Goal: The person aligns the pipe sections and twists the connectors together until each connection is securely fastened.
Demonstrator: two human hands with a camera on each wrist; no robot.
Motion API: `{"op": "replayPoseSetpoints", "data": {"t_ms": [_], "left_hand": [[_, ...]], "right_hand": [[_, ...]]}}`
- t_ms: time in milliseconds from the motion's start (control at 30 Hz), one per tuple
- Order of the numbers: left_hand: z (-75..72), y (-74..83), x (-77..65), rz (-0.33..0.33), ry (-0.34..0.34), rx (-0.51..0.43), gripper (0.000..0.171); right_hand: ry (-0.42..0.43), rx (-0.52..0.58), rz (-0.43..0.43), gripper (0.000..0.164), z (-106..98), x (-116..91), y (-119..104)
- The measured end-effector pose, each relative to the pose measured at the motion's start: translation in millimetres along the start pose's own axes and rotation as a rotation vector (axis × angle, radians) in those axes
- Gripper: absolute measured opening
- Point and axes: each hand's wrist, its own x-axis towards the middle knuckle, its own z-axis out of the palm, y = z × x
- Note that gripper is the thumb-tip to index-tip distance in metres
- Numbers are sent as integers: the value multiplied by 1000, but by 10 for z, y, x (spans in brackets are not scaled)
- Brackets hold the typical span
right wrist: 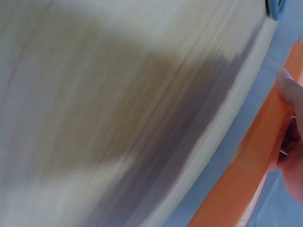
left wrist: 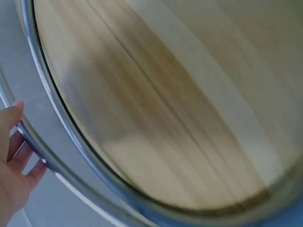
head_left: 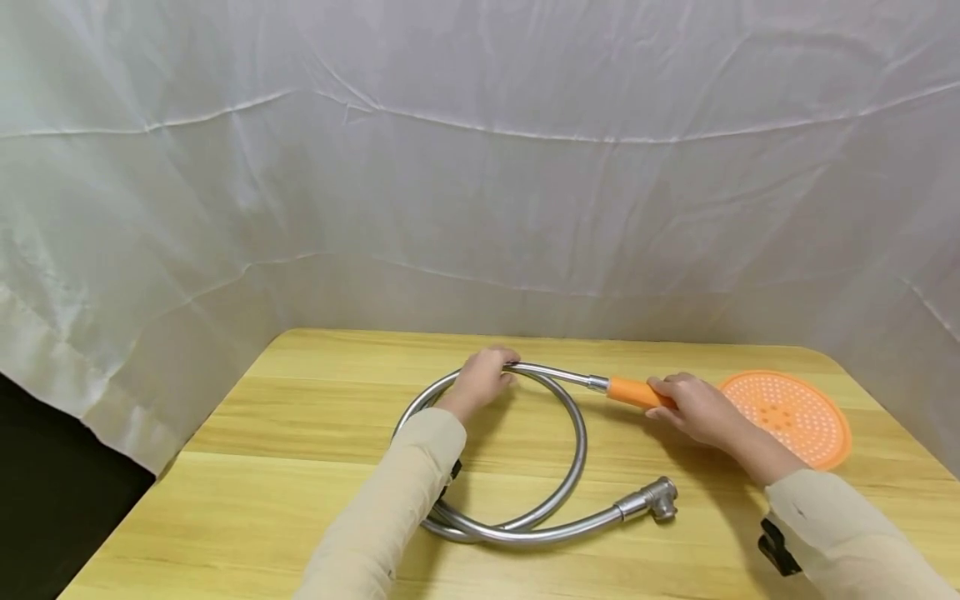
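An orange shower head (head_left: 787, 417) with a round, dotted face is joined by its handle to a silver metal hose (head_left: 577, 467). My right hand (head_left: 697, 408) grips the orange handle (right wrist: 260, 137), thumb on one side and fingers curled round the other. At the top of the hose's loop, my left hand (head_left: 483, 379) holds the hose between thumb and fingers, as the left wrist view also shows with the hose (left wrist: 71, 182). The hose's other end carries a silver angled fitting (head_left: 660, 498), lying toward the front. Part of the loop is hidden behind my left forearm.
Everything is on a light wooden table (head_left: 262, 475) with rounded far corners. Pale cloth (head_left: 480, 208) hangs behind it and along both sides. A dark area (head_left: 60, 492) shows past the table's left edge.
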Motion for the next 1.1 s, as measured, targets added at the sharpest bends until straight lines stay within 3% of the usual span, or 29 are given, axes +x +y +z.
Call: {"op": "replayPoseSetpoints", "data": {"t_ms": [167, 433, 1100], "left_hand": [[-23, -17, 12, -17, -1, -5, 28], [-17, -9, 66, -24, -27, 148, 24], [27, -20, 26, 5, -83, 234, 28]], "right_hand": [[-7, -7, -5, 34, 17, 14, 49], [-18, -1, -19, 26, 87, 92, 123], [-87, -24, -12, 27, 172, 193, 197]]}}
